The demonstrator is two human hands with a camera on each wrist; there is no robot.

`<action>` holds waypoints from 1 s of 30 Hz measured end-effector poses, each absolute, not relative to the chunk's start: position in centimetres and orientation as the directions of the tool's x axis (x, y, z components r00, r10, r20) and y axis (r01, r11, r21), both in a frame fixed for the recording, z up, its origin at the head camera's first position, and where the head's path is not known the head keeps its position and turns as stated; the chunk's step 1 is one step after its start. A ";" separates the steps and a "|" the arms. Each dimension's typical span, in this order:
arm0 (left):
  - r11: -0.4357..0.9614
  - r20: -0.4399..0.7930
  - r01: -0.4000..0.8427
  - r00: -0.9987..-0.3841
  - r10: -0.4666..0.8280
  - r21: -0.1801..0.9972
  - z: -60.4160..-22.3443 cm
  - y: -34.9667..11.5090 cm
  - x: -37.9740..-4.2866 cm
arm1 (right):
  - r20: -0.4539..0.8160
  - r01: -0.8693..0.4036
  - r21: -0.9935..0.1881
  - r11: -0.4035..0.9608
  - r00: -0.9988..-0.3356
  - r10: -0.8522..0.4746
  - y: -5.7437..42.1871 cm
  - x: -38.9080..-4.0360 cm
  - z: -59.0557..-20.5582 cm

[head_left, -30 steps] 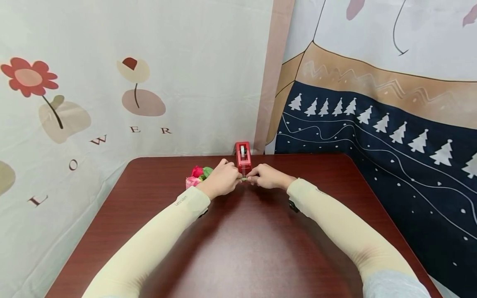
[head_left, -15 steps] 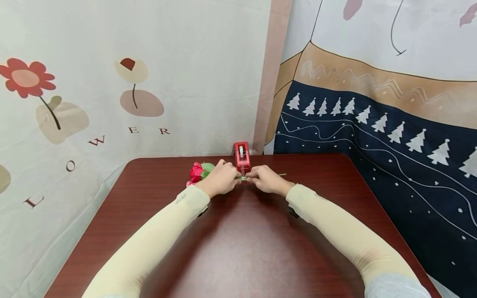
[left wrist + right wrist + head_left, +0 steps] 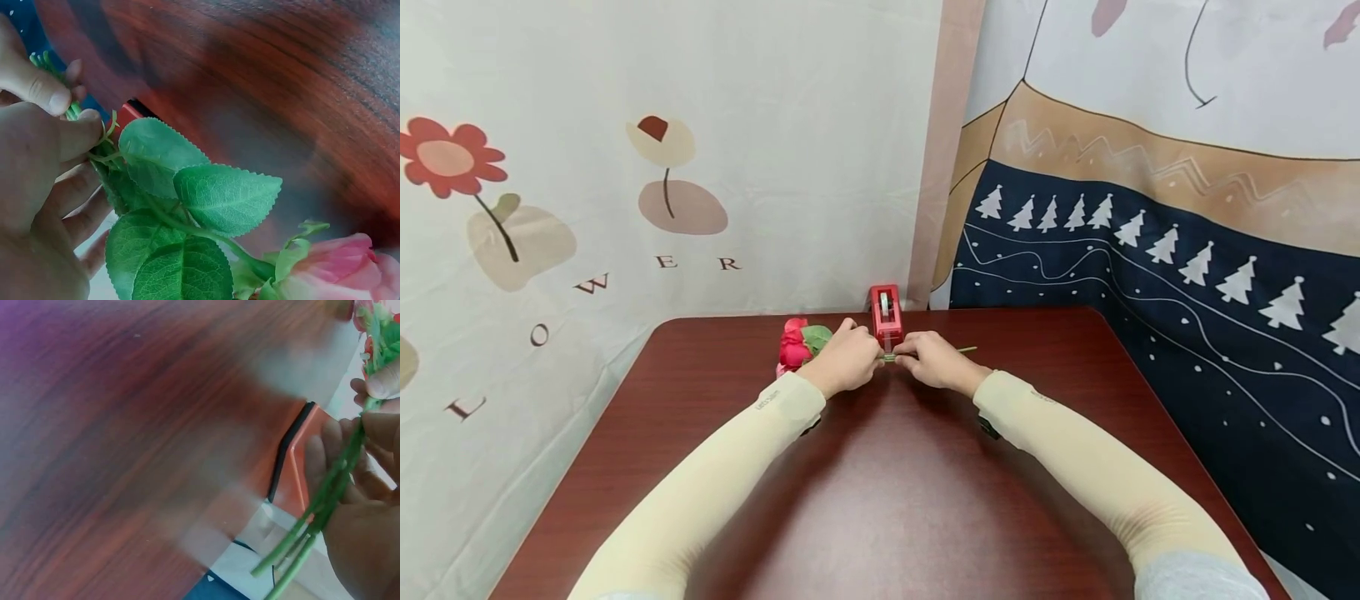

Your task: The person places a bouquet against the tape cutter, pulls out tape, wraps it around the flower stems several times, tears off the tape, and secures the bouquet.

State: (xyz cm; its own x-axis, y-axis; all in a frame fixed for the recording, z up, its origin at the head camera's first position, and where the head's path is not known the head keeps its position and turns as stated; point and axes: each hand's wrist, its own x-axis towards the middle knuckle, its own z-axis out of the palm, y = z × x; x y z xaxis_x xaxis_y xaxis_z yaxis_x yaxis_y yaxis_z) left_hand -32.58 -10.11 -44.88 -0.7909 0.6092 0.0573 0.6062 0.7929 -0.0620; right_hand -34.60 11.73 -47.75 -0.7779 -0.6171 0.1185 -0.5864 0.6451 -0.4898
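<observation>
A bunch of roses (image 3: 793, 343) with green leaves lies across both hands, its blooms at the left. My left hand (image 3: 850, 357) grips the bundled green stems below the leaves. Close beside it, my right hand (image 3: 936, 360) pinches the same stems (image 3: 334, 487) between thumb and fingers. In the left wrist view, a pink rose (image 3: 340, 269) hangs beyond several serrated leaves (image 3: 228, 197). The stem ends stick out past my right hand. Just behind the hands stands a red tape dispenser (image 3: 886, 312) with a roll in it. Whether tape touches the stems I cannot tell.
The dark reddish wooden table (image 3: 895, 483) reaches back to a pale curtain (image 3: 805, 167) printed with flowers and letters. On the right hangs a navy cloth (image 3: 1075, 258) with white trees. The dispenser stands near the table's back edge.
The bunch has turned in my hands: more of the red blooms shows now and less of the pink. Stem ends have come into sight right of my right hand. Both hands stay nearly in place.
</observation>
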 end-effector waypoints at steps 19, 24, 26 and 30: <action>0.702 0.278 0.625 -0.646 0.711 -0.342 -45.2 -9.9 -32.2 | -0.196 -0.325 -0.666 0.671 -0.792 -0.578 11.4 -36.5 -45.5; 0.702 0.283 0.602 -0.647 0.708 -0.380 -45.3 -9.8 -32.1 | -0.251 -0.270 -0.698 0.663 -0.775 -0.580 11.5 -36.8 -45.1; 0.705 0.284 0.596 -0.650 0.704 -0.384 -45.3 -9.8 -32.1 | -0.261 -0.246 -0.709 0.661 -0.779 -0.570 11.6 -36.8 -44.9; 0.725 0.289 0.587 -0.669 0.685 -0.360 -45.2 -9.7 -32.0 | -0.240 -0.255 -0.699 0.668 -0.796 -0.555 11.5 -36.6 -44.8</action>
State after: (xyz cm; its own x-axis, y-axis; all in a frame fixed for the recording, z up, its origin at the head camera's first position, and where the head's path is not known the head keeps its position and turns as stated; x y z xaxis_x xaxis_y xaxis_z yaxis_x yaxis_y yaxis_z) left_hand -32.04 -9.70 -45.18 -0.6685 0.6852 0.2891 0.5872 0.7249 -0.3603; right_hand -36.57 11.51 -44.78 -0.7965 -0.5551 -0.2399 -0.2551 0.6681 -0.6989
